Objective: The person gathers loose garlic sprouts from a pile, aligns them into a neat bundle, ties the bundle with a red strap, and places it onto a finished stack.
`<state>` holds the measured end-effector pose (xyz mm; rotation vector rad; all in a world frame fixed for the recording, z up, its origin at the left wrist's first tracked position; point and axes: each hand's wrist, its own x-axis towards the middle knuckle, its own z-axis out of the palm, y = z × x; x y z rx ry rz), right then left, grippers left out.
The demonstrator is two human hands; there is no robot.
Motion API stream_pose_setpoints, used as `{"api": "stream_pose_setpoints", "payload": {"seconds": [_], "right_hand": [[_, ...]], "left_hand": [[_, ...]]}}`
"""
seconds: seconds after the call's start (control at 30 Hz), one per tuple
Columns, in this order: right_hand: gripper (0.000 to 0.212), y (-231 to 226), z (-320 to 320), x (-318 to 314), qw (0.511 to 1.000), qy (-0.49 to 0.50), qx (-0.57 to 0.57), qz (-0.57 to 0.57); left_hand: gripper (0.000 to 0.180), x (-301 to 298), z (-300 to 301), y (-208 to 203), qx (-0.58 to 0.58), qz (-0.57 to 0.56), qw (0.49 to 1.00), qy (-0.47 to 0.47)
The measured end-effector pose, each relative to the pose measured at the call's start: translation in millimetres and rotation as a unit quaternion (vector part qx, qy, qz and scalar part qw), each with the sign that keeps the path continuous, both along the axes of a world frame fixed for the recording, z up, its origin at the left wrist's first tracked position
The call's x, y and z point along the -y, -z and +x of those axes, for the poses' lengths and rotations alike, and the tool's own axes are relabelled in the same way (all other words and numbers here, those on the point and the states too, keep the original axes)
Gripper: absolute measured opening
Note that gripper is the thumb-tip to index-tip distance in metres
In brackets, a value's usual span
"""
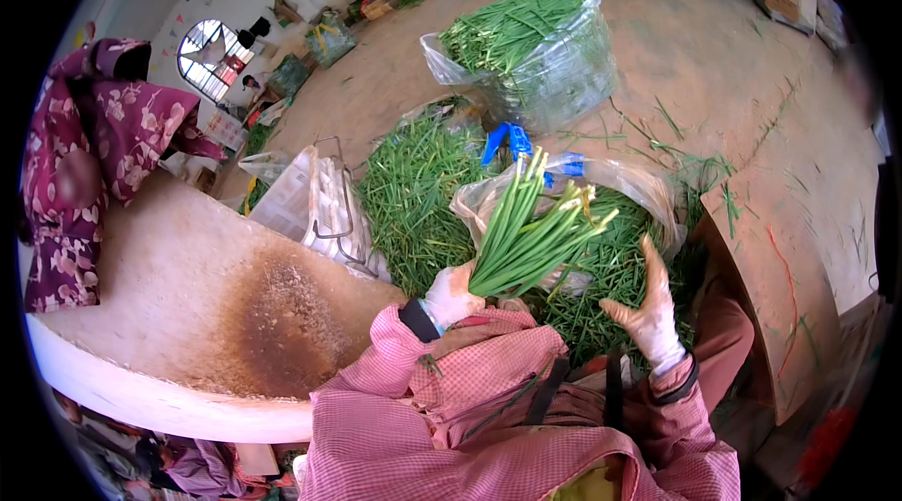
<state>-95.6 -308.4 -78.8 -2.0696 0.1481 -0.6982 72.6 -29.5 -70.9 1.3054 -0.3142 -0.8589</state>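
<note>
My left hand (449, 294), in a pale thin glove, is closed round the lower part of a bunch of chive-like green stalks (526, 242). Their pale ends fan out upward and to the right. My right hand (650, 315), gloved too, is raised to the right of the bunch, thumb and fingers apart, with nothing in it. Below and between the hands lies a heap of loose green leaves (587, 318) in an opened clear plastic bag (658, 186). Another heap of cut greens (413, 186) is just beyond my left hand.
A tall clear bag (573, 59) packed with green stalks stands ahead. On the left are a stained pale tabletop (188, 294), a white plastic crate (319, 205) and a purple flowered garment (103, 144). A brown board (770, 285) leans at right. People sit far off.
</note>
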Motion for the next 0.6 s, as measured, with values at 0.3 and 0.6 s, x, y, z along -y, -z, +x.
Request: {"api": "stream_pose_setpoints", "payload": {"seconds": [0.3, 0.6], "right_hand": [[0.012, 75.3, 35.3, 28.4, 0.949, 0.102, -0.006, 0.298], [0.066, 0.7, 20.1, 16.6, 0.979, -0.104, -0.089, -0.149]], "left_hand": [[0.069, -4.0, -39.9, -42.0, 0.485, 0.393, 0.764, 0.166], [0.085, 4.0, -59.4, -48.2, 0.667, 0.332, 0.658, 0.113]]}}
